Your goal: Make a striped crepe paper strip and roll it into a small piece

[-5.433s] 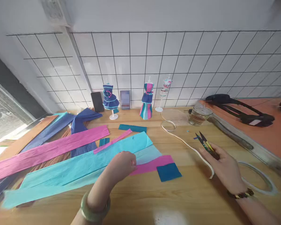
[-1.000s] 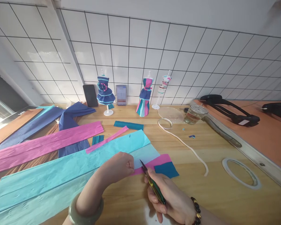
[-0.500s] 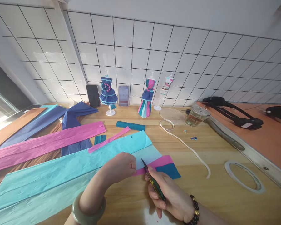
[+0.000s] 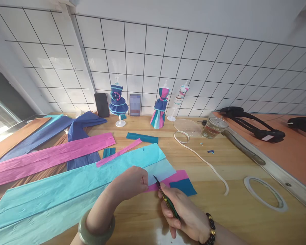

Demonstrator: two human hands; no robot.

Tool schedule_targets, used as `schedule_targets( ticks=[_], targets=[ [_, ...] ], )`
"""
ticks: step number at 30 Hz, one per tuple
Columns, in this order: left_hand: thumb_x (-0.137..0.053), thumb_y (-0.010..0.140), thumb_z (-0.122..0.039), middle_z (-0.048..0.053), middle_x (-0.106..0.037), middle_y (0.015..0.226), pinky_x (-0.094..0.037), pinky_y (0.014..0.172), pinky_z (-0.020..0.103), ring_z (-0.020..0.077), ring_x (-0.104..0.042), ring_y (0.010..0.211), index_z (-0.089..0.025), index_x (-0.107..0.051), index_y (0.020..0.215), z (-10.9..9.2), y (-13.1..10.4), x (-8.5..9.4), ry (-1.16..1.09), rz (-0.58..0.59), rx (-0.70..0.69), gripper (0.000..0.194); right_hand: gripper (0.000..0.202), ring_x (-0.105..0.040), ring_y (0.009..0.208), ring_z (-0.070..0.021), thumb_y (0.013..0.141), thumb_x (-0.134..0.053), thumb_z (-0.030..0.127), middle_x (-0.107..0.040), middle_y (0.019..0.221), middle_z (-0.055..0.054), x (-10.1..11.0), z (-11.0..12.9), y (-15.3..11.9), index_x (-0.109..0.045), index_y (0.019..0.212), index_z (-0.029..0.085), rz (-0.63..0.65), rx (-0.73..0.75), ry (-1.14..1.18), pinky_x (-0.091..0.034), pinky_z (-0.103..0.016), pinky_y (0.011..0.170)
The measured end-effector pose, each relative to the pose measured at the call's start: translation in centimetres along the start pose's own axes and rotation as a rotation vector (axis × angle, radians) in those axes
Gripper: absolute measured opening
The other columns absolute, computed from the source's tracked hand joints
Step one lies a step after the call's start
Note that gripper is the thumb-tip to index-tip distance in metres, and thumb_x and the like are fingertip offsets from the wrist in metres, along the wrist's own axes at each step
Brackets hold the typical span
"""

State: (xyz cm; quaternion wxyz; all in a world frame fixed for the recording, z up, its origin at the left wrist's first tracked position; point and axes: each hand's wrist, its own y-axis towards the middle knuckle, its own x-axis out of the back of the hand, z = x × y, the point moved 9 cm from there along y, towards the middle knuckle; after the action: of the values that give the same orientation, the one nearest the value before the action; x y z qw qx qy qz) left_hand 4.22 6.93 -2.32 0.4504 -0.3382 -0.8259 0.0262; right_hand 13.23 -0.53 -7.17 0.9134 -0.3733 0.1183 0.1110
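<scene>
My left hand (image 4: 132,182) is curled closed, knuckles up, over the edge of the turquoise crepe paper strip (image 4: 66,177); whatever its fingers hold is hidden. In my right hand (image 4: 181,207) are small dark snips (image 4: 168,200) with green and yellow on the handle, their pointed tip towards my left hand. That tip lies over a pale blue paper piece (image 4: 160,170). Beside it a pink paper piece (image 4: 180,176) and a dark teal paper piece (image 4: 185,187) overlap on the wooden table (image 4: 214,217).
Small mannequins in paper dresses (image 4: 118,100) stand along the tiled wall, near a phone (image 4: 102,104). To the right are a narrow cream ribbon (image 4: 211,165), a white tape ring (image 4: 250,190) and a glass jar (image 4: 214,127). A pink strip (image 4: 53,154) and blue paper (image 4: 78,136) lie left.
Almost nothing differs. Both hands keep their places and the snips stay in my right hand; the view has shifted very slightly.
</scene>
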Motion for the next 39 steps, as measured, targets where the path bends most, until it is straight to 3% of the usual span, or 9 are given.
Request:
schedule_targets(
  ticks=[20, 39],
  targets=[
    [-0.041, 0.061, -0.017, -0.005, -0.042, 0.054, -0.027, 0.044, 0.022, 0.0102, -0.037, 0.052, -0.019, -0.042, 0.054, -0.3, -0.3, 0.2, 0.021, -0.025, -0.041, 0.008, 0.039, -0.024, 0.026, -0.0024, 0.083, -0.039, 0.059, -0.04, 0.04, 0.01, -0.1, 0.6, 0.9, -0.041, 0.08, 0.02, 0.002, 0.026, -0.011, -0.042, -0.019, 0.028],
    [-0.042, 0.061, -0.016, -0.003, -0.053, 0.059, -0.03, 0.047, 0.021, 0.0112, -0.045, 0.057, -0.019, -0.049, 0.056, -0.3, -0.3, 0.2, 0.029, -0.025, -0.041, 0.009, 0.039, -0.023, 0.026, -0.0029, 0.081, -0.042, 0.058, -0.039, 0.041, 0.012, 0.1, 0.6, 1.3, -0.042, 0.085, 0.02, -0.012, 0.056, -0.022, -0.04, -0.018, 0.027]
  ],
)
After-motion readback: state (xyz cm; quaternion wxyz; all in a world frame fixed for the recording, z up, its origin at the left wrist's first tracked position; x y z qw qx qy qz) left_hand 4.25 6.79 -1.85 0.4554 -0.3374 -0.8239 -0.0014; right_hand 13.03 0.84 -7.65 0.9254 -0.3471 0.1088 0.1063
